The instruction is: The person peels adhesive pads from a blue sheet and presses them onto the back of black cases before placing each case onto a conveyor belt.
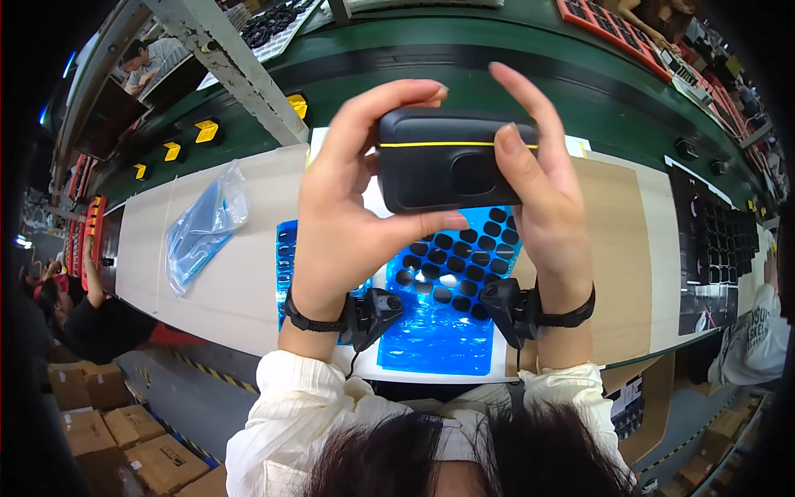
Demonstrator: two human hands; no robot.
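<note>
Up in front of me is a rounded black plastic case (pixel 422 176) with a thin yellow line around its seam and a dark rounded-square patch on its face. My left hand (pixel 329 195) is wrapped round its left end, thumb stretched under the lower edge. On the right end my right hand (pixel 548 195) grips it, thumb pressed on the face near the yellow line and index finger raised off it. Below the case lies a glossy blue film sheet (pixel 435 346) bearing several black rounded-square pieces (pixel 454 265). Another blue sheet (pixel 286 248) lies partly behind my left wrist.
A clear plastic bag (pixel 207 228) with blue sheets lies left on the table. Brown board (pixel 613 257) covers the right side. Beyond the table a green conveyor (pixel 464 62) carries yellow-and-black open cases (pixel 207 131). A metal post (pixel 236 70) stands far left. Co-workers sit around.
</note>
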